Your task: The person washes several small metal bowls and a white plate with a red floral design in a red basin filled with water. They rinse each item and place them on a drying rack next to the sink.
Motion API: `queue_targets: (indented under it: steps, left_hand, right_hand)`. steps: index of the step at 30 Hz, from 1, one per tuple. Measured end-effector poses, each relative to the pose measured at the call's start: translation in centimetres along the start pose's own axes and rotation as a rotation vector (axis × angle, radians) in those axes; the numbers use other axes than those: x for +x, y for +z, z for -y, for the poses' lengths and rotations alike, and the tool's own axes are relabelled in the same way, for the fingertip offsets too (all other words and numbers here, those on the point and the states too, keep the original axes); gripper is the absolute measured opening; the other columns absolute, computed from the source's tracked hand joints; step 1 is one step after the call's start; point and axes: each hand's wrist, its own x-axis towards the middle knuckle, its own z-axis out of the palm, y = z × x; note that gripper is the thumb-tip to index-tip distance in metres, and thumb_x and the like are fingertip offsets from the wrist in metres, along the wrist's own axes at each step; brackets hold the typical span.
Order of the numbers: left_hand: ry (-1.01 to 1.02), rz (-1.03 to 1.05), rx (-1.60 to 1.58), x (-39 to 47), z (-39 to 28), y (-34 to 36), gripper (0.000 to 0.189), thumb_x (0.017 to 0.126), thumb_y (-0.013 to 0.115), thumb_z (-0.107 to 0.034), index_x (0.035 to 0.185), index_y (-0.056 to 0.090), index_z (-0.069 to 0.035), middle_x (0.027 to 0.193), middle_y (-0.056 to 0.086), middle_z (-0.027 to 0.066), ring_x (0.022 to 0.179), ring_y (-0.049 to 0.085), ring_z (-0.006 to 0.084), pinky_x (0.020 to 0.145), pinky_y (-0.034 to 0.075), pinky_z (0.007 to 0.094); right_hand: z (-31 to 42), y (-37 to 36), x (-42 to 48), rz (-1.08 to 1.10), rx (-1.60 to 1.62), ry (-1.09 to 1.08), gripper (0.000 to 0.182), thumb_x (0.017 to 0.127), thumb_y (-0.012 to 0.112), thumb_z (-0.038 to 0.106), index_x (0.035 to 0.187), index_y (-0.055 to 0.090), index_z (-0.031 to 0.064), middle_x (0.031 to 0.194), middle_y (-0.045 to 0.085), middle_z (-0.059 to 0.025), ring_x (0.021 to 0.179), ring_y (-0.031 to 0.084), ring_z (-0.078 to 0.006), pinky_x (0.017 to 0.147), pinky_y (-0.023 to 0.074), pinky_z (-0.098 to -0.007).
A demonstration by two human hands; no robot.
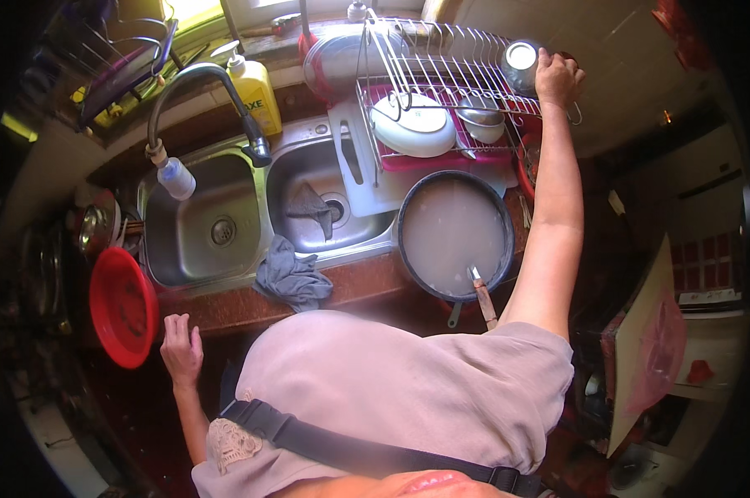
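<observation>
My right hand [559,78] reaches to the far right end of the wire dish rack [437,56]. Its thumb lies beside an upturned cup or bowl [522,70] with a pale base on the upper tier. A dark reddish edge shows behind the fingers; whether they grip it is hidden. On the lower tier, an upturned white oval bowl [415,127] and smaller bowls [482,121] rest above a pink tray [412,163]. My left hand [183,352] hangs before the counter edge, empty, its thumb apart, near a tilted red plastic basin [123,308].
A large pot of cloudy liquid [452,227], with a wooden-handled utensil [484,302] in it, stands at the counter's front. Left of it is a double steel sink [203,218] with a faucet [203,68], a grey cloth [292,274] on its front edge and a yellow pump bottle [253,93] behind.
</observation>
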Motion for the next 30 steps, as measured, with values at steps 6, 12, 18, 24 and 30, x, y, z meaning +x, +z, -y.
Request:
queue_targets:
  steps: [6,12,18,24,30]
  left_hand:
    - [-0.039,-0.017,0.021,-2.6,2.0,1.0,0.031,0.075,0.062,-0.007,0.105,0.052,-0.003,0.107,0.051,0.0161,0.094,0.055,0.0348,0.073,0.048,0.0406]
    - [-0.06,-0.009,0.009,-2.6,3.8,-0.1,0.03,0.072,0.065,-0.007,0.099,0.054,-0.003,0.095,0.05,0.0117,0.082,0.057,0.0296,0.066,0.049,0.0357]
    - [-0.242,-0.091,0.003,-7.4,6.1,-1.1,0.028,0.071,0.066,-0.006,0.095,0.054,-0.001,0.093,0.05,0.0103,0.081,0.057,0.028,0.064,0.049,0.0359]
    - [-0.33,-0.211,-0.042,-9.5,13.4,-2.2,0.027,0.071,0.066,-0.005,0.095,0.054,-0.002,0.093,0.05,0.0095,0.078,0.058,0.0285,0.062,0.049,0.0365]
    - [-0.302,-0.447,-0.093,-13.0,21.3,-3.2,0.023,0.071,0.066,-0.007,0.091,0.055,-0.003,0.089,0.051,0.0087,0.073,0.058,0.0273,0.059,0.049,0.0357]
  right_hand:
    - [1.9,-1.3,2.3,0.436,-0.066,-0.063,0.051,0.085,0.041,0.05,0.095,0.066,0.0055,0.102,0.062,-0.017,0.097,0.058,-0.0359,0.084,0.0456,-0.0463]
    - [-1.5,-5.9,2.7,-0.274,0.274,-0.327,0.039,0.075,0.069,0.036,0.084,0.066,-0.0017,0.08,0.065,-0.0207,0.078,0.062,-0.0335,0.07,0.0502,-0.0407]
    - [13.3,-23.1,-1.1,-0.392,0.908,-0.447,0.03,0.08,0.069,0.021,0.094,0.061,-0.0044,0.098,0.06,-0.017,0.076,0.062,-0.0228,0.059,0.0513,-0.0258]
    - [26.6,-36.5,-10.5,-0.109,0.913,-1.046,0.022,0.084,0.06,0.017,0.102,0.06,0.0042,0.1,0.061,-0.0119,0.088,0.061,-0.0285,0.073,0.0498,-0.0381]
    - [47.6,-45.7,-20.1,0.144,1.419,-1.34,0.014,0.073,0.063,0.007,0.086,0.06,0.0037,0.086,0.057,-0.008,0.072,0.058,-0.0254,0.059,0.0478,-0.0355]
